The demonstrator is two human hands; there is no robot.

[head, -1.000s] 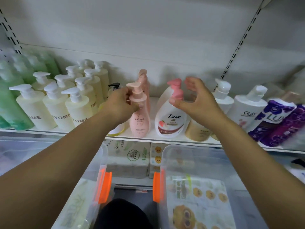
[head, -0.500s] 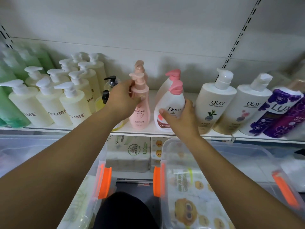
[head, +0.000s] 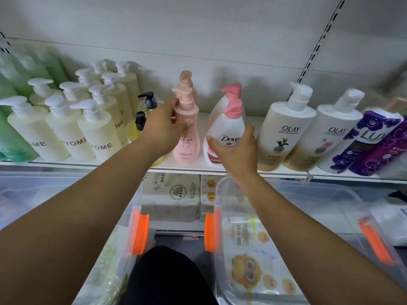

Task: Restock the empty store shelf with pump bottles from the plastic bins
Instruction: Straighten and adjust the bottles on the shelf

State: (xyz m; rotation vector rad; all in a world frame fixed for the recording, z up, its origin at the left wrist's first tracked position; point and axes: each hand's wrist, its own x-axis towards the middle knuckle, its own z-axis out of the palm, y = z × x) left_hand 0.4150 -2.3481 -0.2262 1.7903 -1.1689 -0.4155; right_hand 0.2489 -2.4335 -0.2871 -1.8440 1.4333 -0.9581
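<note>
My left hand (head: 163, 126) grips the neck of a pale pink pump bottle (head: 187, 137) standing upright on the white shelf (head: 191, 167); a second pink bottle stands behind it. My right hand (head: 235, 150) holds the lower body of a white Dove bottle (head: 229, 128) with a pink pump, thumb on its left and fingers on its right side. Another Dove bottle stands behind that one. Two clear plastic bins with orange latches, the left bin (head: 123, 238) and the right bin (head: 286, 216), sit below the shelf.
Cream pump bottles (head: 92, 130) and green ones (head: 13, 119) fill the shelf's left. Two small clear bottles with black pumps (head: 145, 111) stand beside my left hand. Olay bottles (head: 284, 133) and purple Lux bottles (head: 361, 142) stand to the right. Tissue packs (head: 174, 194) lie underneath.
My right hand dropped from the pump tops to the Dove bottle's body and now clasps it. The left hand stayed on the pink bottle's neck. The camera view tilted down slightly.
</note>
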